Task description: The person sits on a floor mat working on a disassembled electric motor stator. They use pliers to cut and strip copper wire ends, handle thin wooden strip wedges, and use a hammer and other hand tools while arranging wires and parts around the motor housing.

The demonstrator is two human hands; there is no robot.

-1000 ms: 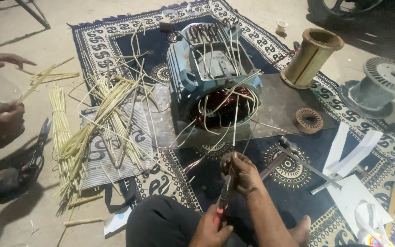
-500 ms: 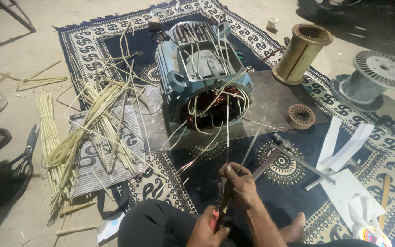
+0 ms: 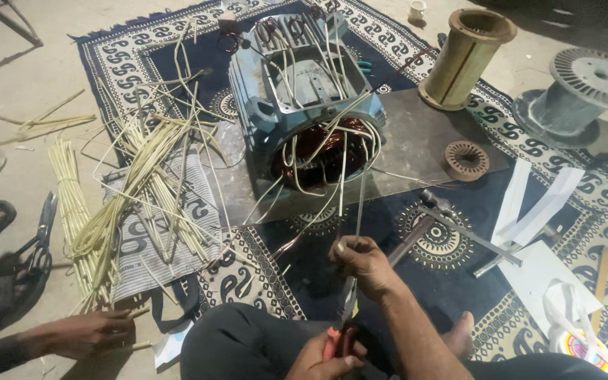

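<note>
Where patterned rug [image 3: 142, 53] ends, bare concrete floor [image 3: 36, 84].

The electric motor [image 3: 304, 105] has a matt blue painted metal housing with glossy copper windings [image 3: 318, 151] inside. Beneath it lies a dull grey metal sheet [image 3: 423, 141] on a woven patterned rug [image 3: 248, 274]. Left of the motor, pale sleeving tubes [image 3: 142, 183] look smooth.
</note>
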